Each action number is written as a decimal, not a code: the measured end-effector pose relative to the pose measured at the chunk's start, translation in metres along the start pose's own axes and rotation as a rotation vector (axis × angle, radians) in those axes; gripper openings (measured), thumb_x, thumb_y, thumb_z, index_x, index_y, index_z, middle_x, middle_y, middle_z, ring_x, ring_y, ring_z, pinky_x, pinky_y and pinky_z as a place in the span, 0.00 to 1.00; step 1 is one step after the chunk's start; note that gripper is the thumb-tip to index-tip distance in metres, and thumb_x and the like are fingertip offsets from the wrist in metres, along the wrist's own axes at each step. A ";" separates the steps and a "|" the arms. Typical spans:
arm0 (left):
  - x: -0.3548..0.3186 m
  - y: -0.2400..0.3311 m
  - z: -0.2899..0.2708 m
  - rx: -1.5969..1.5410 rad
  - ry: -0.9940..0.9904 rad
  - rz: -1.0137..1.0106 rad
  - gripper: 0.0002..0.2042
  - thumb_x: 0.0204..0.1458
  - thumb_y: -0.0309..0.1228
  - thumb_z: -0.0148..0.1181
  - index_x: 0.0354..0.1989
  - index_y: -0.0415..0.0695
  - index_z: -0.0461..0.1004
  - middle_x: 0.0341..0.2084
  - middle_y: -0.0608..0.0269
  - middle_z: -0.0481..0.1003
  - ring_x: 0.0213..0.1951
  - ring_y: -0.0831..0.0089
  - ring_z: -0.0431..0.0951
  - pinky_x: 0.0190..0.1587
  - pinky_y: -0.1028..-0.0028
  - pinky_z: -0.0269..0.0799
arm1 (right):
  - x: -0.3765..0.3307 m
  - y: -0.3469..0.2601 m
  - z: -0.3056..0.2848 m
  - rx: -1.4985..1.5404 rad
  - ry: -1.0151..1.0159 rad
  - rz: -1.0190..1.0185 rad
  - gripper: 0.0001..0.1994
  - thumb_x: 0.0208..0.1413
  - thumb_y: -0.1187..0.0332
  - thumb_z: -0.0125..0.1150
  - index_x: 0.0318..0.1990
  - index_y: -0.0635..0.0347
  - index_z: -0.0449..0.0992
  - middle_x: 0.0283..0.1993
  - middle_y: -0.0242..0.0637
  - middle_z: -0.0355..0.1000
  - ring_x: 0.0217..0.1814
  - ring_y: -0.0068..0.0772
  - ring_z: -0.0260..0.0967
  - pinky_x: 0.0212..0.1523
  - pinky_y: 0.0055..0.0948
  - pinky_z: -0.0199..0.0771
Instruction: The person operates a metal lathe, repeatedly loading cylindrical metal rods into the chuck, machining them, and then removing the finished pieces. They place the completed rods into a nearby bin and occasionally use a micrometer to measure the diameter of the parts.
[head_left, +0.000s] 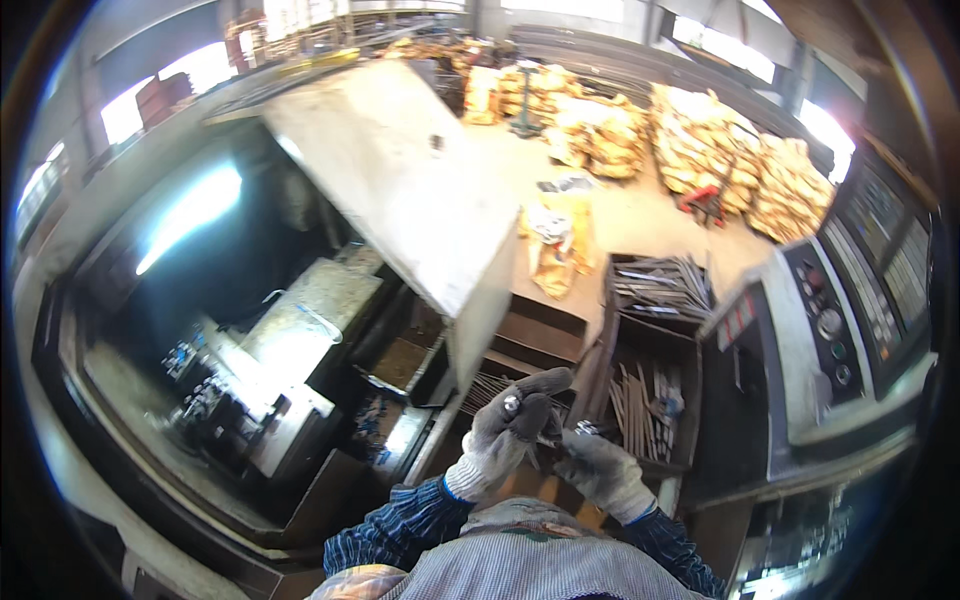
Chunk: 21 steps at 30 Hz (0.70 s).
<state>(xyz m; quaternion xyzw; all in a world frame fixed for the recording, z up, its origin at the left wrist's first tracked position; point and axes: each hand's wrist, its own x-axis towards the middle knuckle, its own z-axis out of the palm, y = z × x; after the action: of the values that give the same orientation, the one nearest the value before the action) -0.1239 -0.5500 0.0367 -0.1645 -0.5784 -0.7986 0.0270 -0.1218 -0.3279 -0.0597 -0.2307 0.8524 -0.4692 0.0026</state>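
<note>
Both my hands wear grey-white knit work gloves and are close together in front of my body. My left hand (pixel 505 425) is closed, with the bright round end of a small metal part (pixel 512 403) showing between its fingers. The fingers of my right hand (pixel 603 472) are closed too, at a short shiny metal piece (pixel 586 428) at their tips. The exact kind of either part is too small to tell. Below and behind the hands, thin metal rods (pixel 487 390) lie in a dark bin.
At left an open machine tool (pixel 300 320) has a lit interior and a pale door panel (pixel 400 170). Metal bins with bars (pixel 660 285) and rods (pixel 640 410) stand ahead right. A control panel (pixel 835 315) rises at right. Stacked yellow sacks (pixel 700 140) lie farther off.
</note>
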 end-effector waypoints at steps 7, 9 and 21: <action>-0.056 0.021 -0.071 -0.161 0.528 0.276 0.24 0.69 0.45 0.49 0.61 0.38 0.69 0.54 0.50 0.76 0.44 0.63 0.80 0.47 0.61 0.79 | 0.072 -0.041 0.079 0.004 -0.407 -0.214 0.21 0.57 0.58 0.71 0.55 0.57 0.78 0.50 0.44 0.78 0.52 0.41 0.77 0.50 0.36 0.79; -0.072 0.025 -0.084 -0.126 0.601 0.284 0.24 0.68 0.47 0.50 0.61 0.39 0.70 0.54 0.49 0.76 0.45 0.61 0.80 0.48 0.60 0.79 | 0.085 -0.033 0.103 0.074 -0.536 -0.123 0.19 0.58 0.58 0.70 0.53 0.56 0.79 0.46 0.42 0.79 0.49 0.40 0.78 0.48 0.35 0.78; -0.085 0.062 -0.125 0.184 0.626 0.047 0.20 0.69 0.37 0.52 0.61 0.35 0.71 0.58 0.56 0.75 0.58 0.72 0.74 0.62 0.70 0.68 | 0.172 -0.043 0.150 0.322 -0.780 -0.047 0.17 0.59 0.59 0.70 0.52 0.53 0.81 0.39 0.32 0.81 0.40 0.19 0.75 0.44 0.25 0.76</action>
<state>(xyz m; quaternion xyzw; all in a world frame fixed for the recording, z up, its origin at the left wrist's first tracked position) -0.0580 -0.6993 0.0336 0.0788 -0.6076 -0.7540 0.2369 -0.2255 -0.5354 -0.0728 -0.4071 0.6979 -0.4738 0.3502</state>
